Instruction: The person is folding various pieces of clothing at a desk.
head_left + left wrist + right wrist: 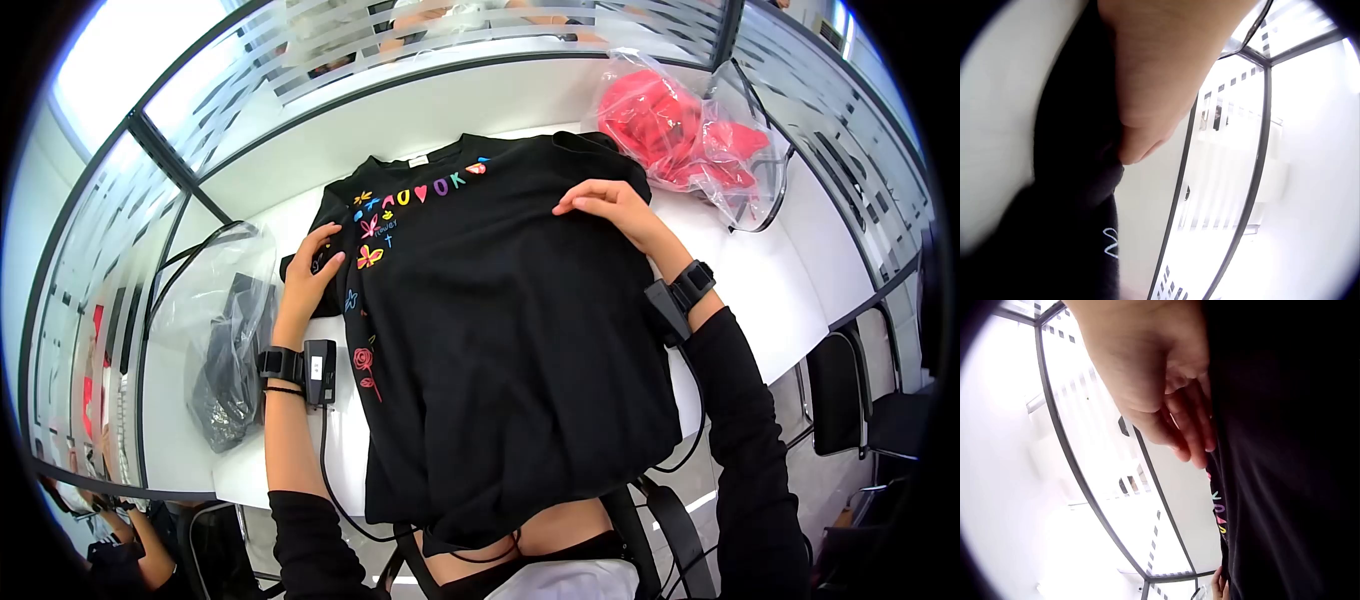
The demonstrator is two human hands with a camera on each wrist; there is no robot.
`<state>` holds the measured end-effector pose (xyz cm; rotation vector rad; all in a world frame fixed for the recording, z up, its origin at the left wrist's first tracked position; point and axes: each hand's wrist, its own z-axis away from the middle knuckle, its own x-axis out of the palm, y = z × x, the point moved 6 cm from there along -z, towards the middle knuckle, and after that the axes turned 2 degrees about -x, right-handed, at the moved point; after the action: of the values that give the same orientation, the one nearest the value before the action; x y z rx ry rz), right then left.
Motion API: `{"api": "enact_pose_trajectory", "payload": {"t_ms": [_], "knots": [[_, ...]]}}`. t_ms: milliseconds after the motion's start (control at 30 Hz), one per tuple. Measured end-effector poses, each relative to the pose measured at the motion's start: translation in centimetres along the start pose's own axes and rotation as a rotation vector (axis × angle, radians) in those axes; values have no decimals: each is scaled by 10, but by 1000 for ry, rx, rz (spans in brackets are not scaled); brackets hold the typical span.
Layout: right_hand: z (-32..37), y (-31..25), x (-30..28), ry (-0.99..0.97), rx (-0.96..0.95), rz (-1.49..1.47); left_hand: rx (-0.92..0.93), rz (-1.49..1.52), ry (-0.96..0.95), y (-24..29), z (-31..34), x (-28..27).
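A black T-shirt [480, 300] with colourful letters, flowers and a rose drawn on it is spread over the white table, its lower end hanging towards the person's lap. My left hand [308, 280] rests at the shirt's left sleeve, thumb and fingers apart and slightly bent. In the left wrist view, the hand [1154, 75] lies against black cloth [1072, 144], its fingertips partly hidden. Over the shirt's upper right part is my right hand [625, 212], fingers loosely extended. The right wrist view has this hand [1154, 381] beside the cloth [1285, 462], holding nothing visible.
Clear bags stand at both sides: one with red items [655, 125] at the back right, one with dark contents [235, 350] at the left. A framed partition [420, 75] borders the white table [780, 280]. Cables run from both wrist devices. Chairs are at the lower right.
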<state>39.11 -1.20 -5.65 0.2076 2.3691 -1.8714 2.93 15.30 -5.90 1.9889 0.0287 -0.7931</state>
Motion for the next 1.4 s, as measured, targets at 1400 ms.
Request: {"api": "enact_pose_trajectory", "payload": {"t_ms": [1400], "knots": [[17, 12, -35, 43, 164, -326, -17, -32, -14, 1, 1, 0]]}}
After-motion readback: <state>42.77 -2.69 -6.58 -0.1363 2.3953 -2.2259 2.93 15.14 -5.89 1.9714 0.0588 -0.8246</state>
